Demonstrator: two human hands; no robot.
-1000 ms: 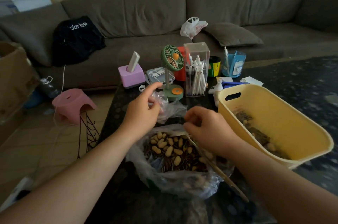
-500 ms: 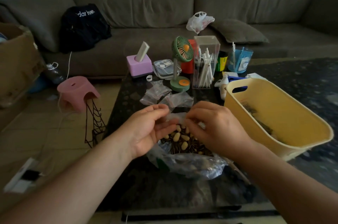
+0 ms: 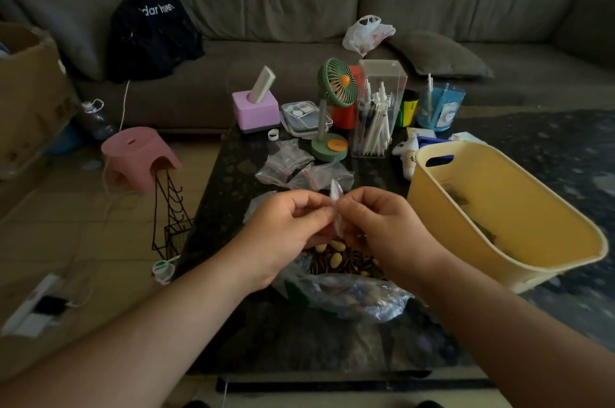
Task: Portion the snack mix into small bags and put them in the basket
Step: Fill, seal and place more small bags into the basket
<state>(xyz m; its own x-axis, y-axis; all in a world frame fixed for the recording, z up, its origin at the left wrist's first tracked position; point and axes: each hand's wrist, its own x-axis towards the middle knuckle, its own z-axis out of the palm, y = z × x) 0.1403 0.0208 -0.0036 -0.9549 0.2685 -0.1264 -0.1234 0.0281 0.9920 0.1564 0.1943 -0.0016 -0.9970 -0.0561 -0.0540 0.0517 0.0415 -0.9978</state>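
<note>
A small clear bag [image 3: 335,204] stands edge-on between my two hands over the dark table. My left hand [image 3: 286,228] pinches its left side and my right hand [image 3: 376,228] pinches its right side. Right below them lies the big open plastic bag of snack mix [image 3: 346,278], with peanuts and dark seeds showing. Several empty small bags [image 3: 299,168] lie flat on the table just beyond my hands. The yellow basket [image 3: 519,208] stands at the right, with filled bags dimly seen at its bottom.
A green desk fan [image 3: 332,108], a clear pen box [image 3: 377,108], a purple tissue box [image 3: 255,109] and a blue cup [image 3: 439,106] crowd the table's far end. A pink stool [image 3: 139,154] and wire rack [image 3: 169,218] stand left of the table. Sofa behind.
My left hand came back from the empty bags with one small bag. Both hands met over the snack mix and now hold the bag upright between them. The view shifted back.
</note>
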